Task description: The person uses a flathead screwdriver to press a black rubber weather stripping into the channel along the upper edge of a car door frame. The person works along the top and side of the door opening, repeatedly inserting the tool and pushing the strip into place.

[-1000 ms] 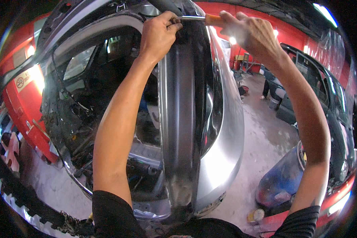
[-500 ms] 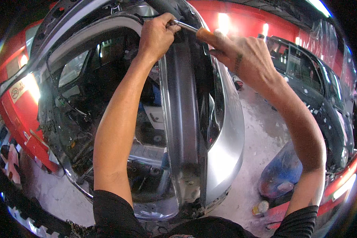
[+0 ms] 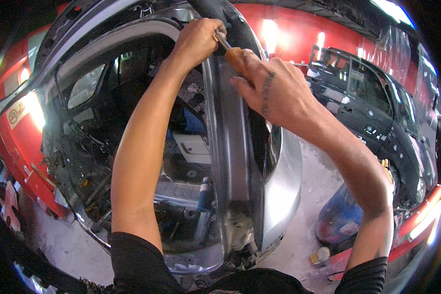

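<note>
My right hand [image 3: 281, 93] is closed on the orange-brown handle of a screwdriver [image 3: 235, 58], its thumb held a little off the handle. The metal shaft slants up and left to my left hand [image 3: 198, 39], whose fingers are pinched round its far end. That tip is hidden by the fingers. Both hands are over the upper end of a dark, bare body pillar [image 3: 229, 142] of a stripped silver car body [image 3: 284, 181].
Left of the pillar is the open door frame, with loose wires and a blue bottle [image 3: 206, 193] inside. A dark car with pale patches [image 3: 348, 93] stands to the right. A blue gas cylinder [image 3: 335, 220] and a small can [image 3: 321, 256] are at lower right.
My right hand has swung left and slightly down, and the screwdriver now slants more steeply. The left hand stays at the shaft's end. The view has shifted slightly.
</note>
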`<act>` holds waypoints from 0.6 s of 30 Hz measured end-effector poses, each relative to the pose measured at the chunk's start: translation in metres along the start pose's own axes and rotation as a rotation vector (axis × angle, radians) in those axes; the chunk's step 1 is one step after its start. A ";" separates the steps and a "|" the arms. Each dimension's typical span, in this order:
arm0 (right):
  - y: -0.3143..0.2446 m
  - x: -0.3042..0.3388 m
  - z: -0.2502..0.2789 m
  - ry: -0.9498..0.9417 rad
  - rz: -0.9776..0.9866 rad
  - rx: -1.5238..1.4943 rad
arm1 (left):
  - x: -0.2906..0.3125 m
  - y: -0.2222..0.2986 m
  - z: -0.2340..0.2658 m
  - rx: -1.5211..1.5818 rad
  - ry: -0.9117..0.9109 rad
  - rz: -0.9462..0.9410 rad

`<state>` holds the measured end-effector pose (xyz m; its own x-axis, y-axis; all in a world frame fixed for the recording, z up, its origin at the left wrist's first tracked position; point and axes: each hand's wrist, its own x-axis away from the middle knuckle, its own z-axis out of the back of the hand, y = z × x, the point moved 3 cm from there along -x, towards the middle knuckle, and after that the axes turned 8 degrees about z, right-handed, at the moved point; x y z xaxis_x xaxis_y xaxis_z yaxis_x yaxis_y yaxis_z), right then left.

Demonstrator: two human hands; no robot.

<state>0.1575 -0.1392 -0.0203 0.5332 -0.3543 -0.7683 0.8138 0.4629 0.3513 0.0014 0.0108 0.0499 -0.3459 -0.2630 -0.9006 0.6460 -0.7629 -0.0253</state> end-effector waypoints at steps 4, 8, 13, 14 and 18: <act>0.000 -0.007 -0.003 0.050 -0.006 -0.068 | -0.005 -0.007 -0.001 -0.005 -0.051 0.023; 0.002 -0.002 0.000 0.008 -0.070 0.049 | 0.001 -0.001 -0.004 -0.041 0.042 0.041; -0.006 0.005 -0.022 0.224 -0.162 0.113 | 0.004 0.003 -0.010 -0.036 0.122 0.061; -0.006 0.004 -0.026 0.195 -0.207 0.033 | 0.002 0.004 -0.012 -0.023 0.122 0.063; 0.006 0.003 -0.023 0.206 -0.047 0.121 | 0.003 0.002 -0.013 -0.047 0.149 0.060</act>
<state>0.1584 -0.1186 -0.0325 0.4455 -0.1940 -0.8740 0.8651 0.3448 0.3644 0.0106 0.0167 0.0418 -0.2030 -0.2141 -0.9555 0.6945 -0.7193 0.0136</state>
